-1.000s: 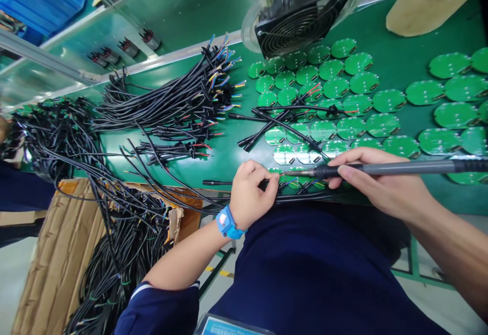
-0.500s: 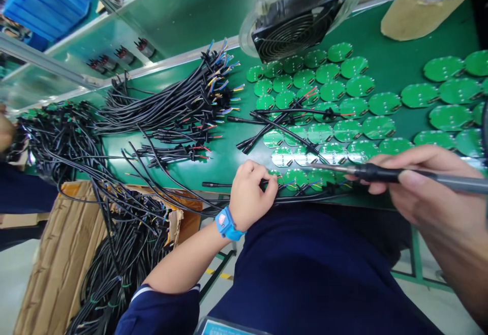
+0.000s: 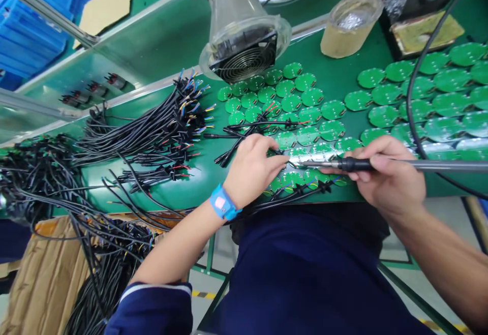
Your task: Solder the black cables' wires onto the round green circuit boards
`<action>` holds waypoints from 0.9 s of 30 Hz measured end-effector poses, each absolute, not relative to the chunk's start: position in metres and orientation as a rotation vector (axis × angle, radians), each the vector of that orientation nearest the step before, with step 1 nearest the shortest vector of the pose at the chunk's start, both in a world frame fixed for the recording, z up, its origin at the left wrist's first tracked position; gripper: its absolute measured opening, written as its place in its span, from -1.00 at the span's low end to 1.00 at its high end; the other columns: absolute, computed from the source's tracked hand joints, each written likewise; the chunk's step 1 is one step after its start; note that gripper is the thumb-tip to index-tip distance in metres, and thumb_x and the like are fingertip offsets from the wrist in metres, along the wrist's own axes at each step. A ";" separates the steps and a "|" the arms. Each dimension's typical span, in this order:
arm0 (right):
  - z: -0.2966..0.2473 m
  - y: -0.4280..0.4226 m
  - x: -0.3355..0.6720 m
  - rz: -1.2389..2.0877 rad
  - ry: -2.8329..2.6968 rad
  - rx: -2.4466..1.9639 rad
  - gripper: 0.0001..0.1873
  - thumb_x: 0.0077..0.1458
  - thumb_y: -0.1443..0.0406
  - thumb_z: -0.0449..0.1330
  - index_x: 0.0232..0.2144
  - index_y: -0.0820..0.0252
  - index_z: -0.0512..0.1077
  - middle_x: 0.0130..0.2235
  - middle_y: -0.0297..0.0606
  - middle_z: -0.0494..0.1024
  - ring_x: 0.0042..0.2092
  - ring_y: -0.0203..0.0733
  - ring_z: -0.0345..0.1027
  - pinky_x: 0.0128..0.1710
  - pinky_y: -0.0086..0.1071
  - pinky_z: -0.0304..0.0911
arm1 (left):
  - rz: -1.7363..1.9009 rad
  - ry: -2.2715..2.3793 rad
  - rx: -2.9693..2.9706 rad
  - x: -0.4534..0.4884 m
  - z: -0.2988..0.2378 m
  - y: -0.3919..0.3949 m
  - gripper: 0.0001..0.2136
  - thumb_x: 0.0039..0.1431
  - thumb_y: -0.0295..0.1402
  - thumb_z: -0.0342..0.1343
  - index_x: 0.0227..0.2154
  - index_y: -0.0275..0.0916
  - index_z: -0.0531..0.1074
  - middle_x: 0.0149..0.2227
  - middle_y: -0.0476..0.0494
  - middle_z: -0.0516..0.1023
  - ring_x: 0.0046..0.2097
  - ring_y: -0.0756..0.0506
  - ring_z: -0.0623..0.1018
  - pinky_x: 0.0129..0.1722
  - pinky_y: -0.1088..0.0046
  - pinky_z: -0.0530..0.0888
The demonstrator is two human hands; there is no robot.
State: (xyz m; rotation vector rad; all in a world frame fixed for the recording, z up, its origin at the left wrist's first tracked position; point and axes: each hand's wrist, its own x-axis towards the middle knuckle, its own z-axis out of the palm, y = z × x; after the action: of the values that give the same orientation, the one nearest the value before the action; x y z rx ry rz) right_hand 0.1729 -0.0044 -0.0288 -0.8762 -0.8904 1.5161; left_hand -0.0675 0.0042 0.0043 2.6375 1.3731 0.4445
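Note:
My left hand (image 3: 251, 170), with a blue watch on its wrist, pinches a thin black cable (image 3: 281, 152) over the rows of round green circuit boards (image 3: 309, 135). Most of that cable is hidden by the hand. My right hand (image 3: 391, 180) is closed around the dark grip of a soldering iron (image 3: 356, 164). The iron's tip points left and lies close to the cable's wire end, above a board; whether they touch I cannot tell. Several cables with bare coloured wires (image 3: 299, 190) lie along the table's front edge.
A fume extractor (image 3: 244, 60) hangs over the back boards. Behind stand a tape roll (image 3: 348, 27) and a yellow sponge (image 3: 427, 35). Bundled black cables (image 3: 141, 126) cover the left, beside a cardboard box (image 3: 49, 274). The iron's cord (image 3: 412, 91) crosses the right boards.
My left hand has moved up from the front edge and now has a cable end over the boards. The soldering iron has come left, close to it. The view has shifted right.

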 end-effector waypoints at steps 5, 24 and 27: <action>-0.028 -0.003 0.177 1.473 -0.917 -0.885 -0.91 -0.09 0.37 0.12 -0.52 0.11 0.42 -0.72 -0.39 0.23 -0.61 -0.30 0.12 -0.48 -0.27 0.22 | 0.281 1.109 2.628 -0.056 0.002 0.034 -0.90 0.17 -0.32 0.08 -0.39 -0.14 0.49 -0.05 -0.13 0.41 0.04 -0.20 0.32 0.02 0.17 0.27; -0.018 -0.008 0.175 1.456 -1.162 -1.277 -0.93 -0.07 0.30 0.23 -0.44 0.15 0.48 -0.55 -0.24 0.45 -0.55 -0.22 0.30 -0.55 -0.32 0.16 | 0.608 1.763 2.157 -0.091 0.037 -0.048 -0.97 0.20 -0.46 0.03 -0.36 -0.24 0.32 -0.32 -0.10 0.40 -0.23 -0.03 0.41 -0.20 0.39 0.42; -0.017 -0.006 0.175 1.460 -1.319 -1.321 -0.88 -0.01 0.22 0.22 -0.40 0.12 0.48 -0.58 -0.30 0.45 -0.53 -0.24 0.33 -0.52 -0.34 0.17 | 0.473 1.624 2.094 -0.077 0.016 -0.049 -0.96 0.19 -0.45 0.03 -0.37 -0.27 0.34 -0.30 -0.14 0.39 -0.20 -0.07 0.41 -0.17 0.34 0.42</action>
State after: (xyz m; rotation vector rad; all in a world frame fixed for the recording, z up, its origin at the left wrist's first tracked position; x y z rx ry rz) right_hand 0.1748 -0.0065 -0.0171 -1.3212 -1.3190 1.4599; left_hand -0.0771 -0.0485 0.0160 2.0939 1.6239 0.4726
